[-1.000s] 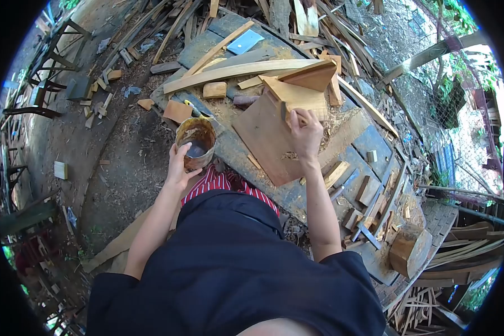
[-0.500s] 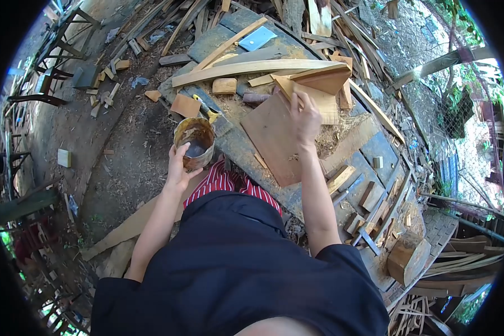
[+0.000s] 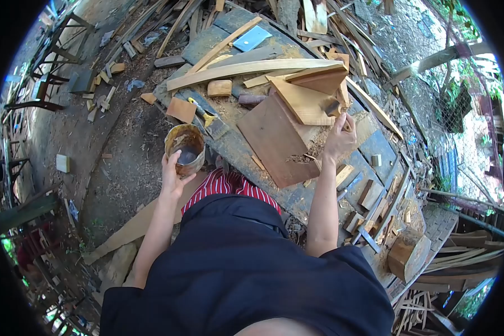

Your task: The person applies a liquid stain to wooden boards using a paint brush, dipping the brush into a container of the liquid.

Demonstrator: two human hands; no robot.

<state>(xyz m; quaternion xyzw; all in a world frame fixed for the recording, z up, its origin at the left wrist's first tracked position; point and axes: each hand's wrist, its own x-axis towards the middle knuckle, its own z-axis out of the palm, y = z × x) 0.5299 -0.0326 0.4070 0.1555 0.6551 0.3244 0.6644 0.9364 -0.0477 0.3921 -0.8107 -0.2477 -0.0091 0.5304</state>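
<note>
My left hand (image 3: pixel 174 172) is closed on the rim and side of a stained round container (image 3: pixel 191 163), its thumb over the rim and its opening facing up. My right hand (image 3: pixel 341 136) grips a small brush (image 3: pixel 334 108) by its handle, with the dark bristle end against a light wooden piece (image 3: pixel 299 101). That piece lies at an angle beside another upright wooden part (image 3: pixel 322 78). Beneath them a flat brown board (image 3: pixel 271 140) rests on the worktable (image 3: pixel 229 151), with wood shavings around its right edge.
A saw with a yellow handle (image 3: pixel 209 119), a square wood piece (image 3: pixel 181 110) and a wood block (image 3: pixel 219 88) lie left of the board. A long curved strip (image 3: pixel 235 70) crosses behind. A blue clamp (image 3: pixel 369 239) and a big block (image 3: pixel 409 256) are at right.
My right hand has moved right and toward me with the brush, which now shows. The light wooden piece sits differently, its face more exposed. The container in my left hand has shifted slightly left.
</note>
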